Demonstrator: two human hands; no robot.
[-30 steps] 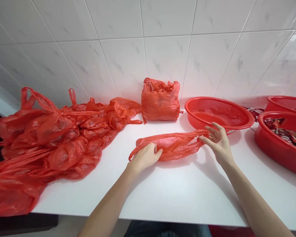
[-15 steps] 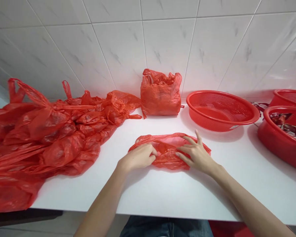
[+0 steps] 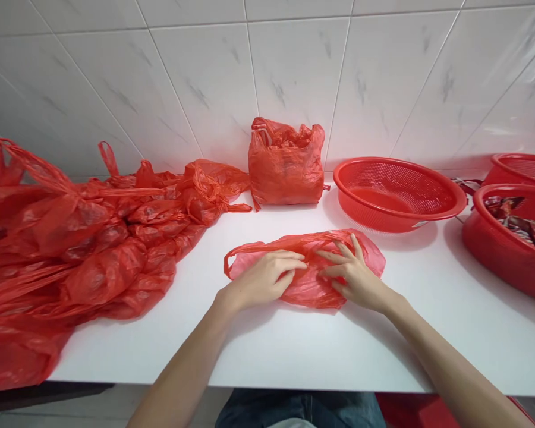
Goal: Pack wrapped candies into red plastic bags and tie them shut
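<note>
A crumpled red plastic bag (image 3: 370, 252) lies flat on the white counter (image 3: 294, 351) in front of me. My left hand (image 3: 263, 279) rests on its left half with fingers stretched over the plastic. My right hand (image 3: 352, 273) presses on its right half, fingers spread flat. The fingertips of both hands almost meet at the bag's middle. A handle loop sticks out at the bag's left end.
A big heap of red plastic bags (image 3: 71, 238) covers the counter's left side. A stuffed red bag (image 3: 288, 163) stands against the tiled wall. A red colander basket (image 3: 396, 193) sits behind my right hand; two more red basins (image 3: 512, 244) are at far right, one holding wrappers.
My right hand came in from the bag's stretched right end and now lies flat on it. The bag went from pulled long to folded shorter. My left hand opened out over it.
</note>
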